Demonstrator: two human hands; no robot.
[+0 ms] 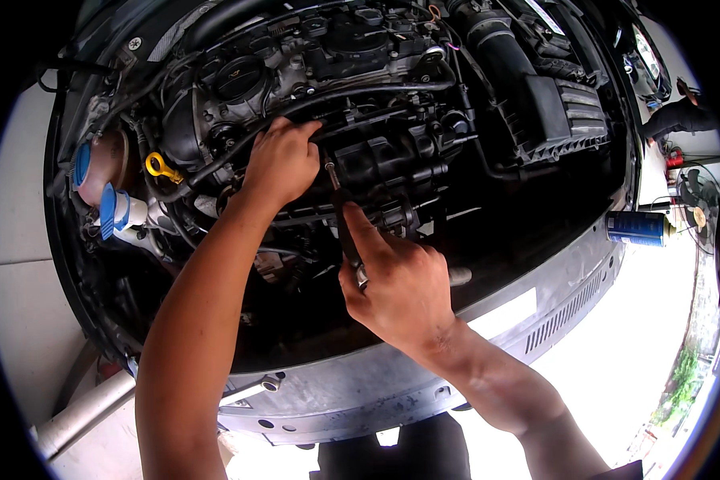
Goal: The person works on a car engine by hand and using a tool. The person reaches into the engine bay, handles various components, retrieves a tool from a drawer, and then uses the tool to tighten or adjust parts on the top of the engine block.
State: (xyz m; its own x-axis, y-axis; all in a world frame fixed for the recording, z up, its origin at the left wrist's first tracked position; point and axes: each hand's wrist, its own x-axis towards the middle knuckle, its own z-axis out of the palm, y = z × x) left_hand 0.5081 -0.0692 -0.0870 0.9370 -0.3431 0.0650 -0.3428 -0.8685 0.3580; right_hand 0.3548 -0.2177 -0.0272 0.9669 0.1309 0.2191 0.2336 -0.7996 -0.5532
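Observation:
My right hand (pixel 404 292) is closed around a ratchet (pixel 459 277), whose grey handle end sticks out to the right of the palm. A dark extension (pixel 346 234) runs up from it, with my index finger laid along it. Its bright metal tip (pixel 330 166) points into the engine (pixel 368 164), beside black plastic parts. Just left of that tip, my left hand (pixel 284 162) reaches over the engine with bent fingers at a black hose (pixel 252 140). Its fingertips are partly hidden, so what they grip cannot be made out.
A yellow dipstick handle (pixel 162 167) and a blue-capped reservoir (pixel 108 170) stand at the left. A ring spanner (pixel 252 390) lies on the front crossmember (pixel 336 416). On its right end rests a blue can (pixel 638 228). Another person's arm (pixel 680 118) and a fan (pixel 698 212) are far right.

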